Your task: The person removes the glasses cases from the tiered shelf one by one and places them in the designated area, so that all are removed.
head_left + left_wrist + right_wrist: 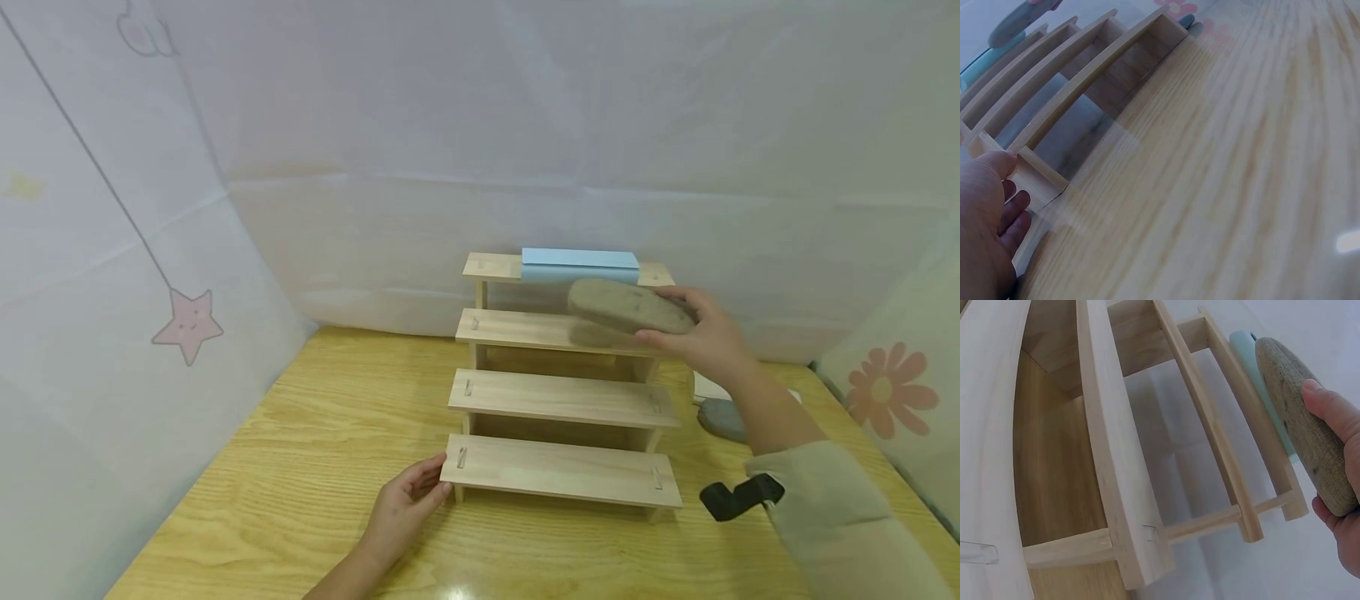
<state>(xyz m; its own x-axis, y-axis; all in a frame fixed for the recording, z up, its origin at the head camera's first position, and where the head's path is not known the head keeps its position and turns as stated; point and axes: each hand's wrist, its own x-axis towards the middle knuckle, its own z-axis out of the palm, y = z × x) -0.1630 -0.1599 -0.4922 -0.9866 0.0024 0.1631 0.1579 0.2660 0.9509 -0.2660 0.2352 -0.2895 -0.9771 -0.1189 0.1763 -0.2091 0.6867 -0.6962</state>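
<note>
A flat, oval case covered in grey-brown cloth (628,306) is up in the air, just above the second step from the top of a small wooden rack shaped like stairs (561,402). The right hand (703,333) holds the case by its right end. The thumb lies on top and the other fingers curl under it, as the right wrist view shows (1307,422). The case is tipped a little, and its shadow falls on the step below it.

The rack has four pale wooden steps and stands on a yellow wooden table (300,467). On the top step lies a light blue flat box (580,264), just behind the case. The two are close, but I cannot tell if they touch.

The left hand (405,504) is at the left end of the bottom step. Its fingers are straight and relaxed, and they rest against the wood at that corner. The left wrist view shows the thumb (994,165) by the edge of the step.

On the table to the right of the rack, partly hidden by the right arm, lies a grey oval thing (722,417). A black strap (738,497) sits at the cuff of the beige sleeve (840,517).

White cloth walls (525,125) stand around the table. A pink star (188,323) is drawn on the left wall and an orange flower (891,390) on the right one.
</note>
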